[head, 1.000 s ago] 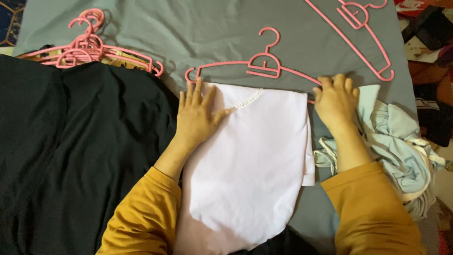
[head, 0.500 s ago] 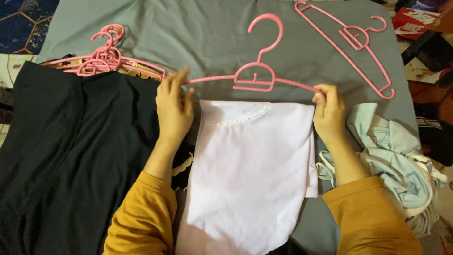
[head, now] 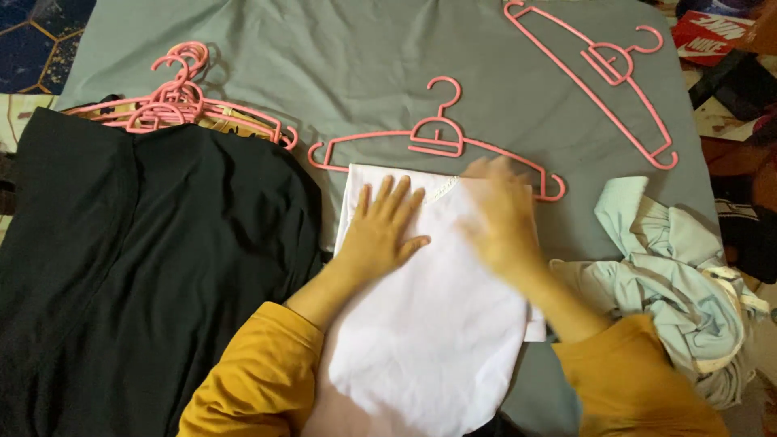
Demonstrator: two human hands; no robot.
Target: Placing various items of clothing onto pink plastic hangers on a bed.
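Left hand (head: 382, 231) lay flat, fingers spread, on a folded white garment (head: 429, 324); blurred right hand (head: 500, 217) rested open, gripping nothing; the cloth looked soft, light, best taken by its edges.

Both hands lie on the folded white garment (head: 429, 324), the left hand (head: 380, 231) flat with fingers (head: 387, 193) spread, the right hand (head: 502, 218) blurred, just below a pink hanger (head: 437, 142) on the grey bedsheet (head: 364, 57).
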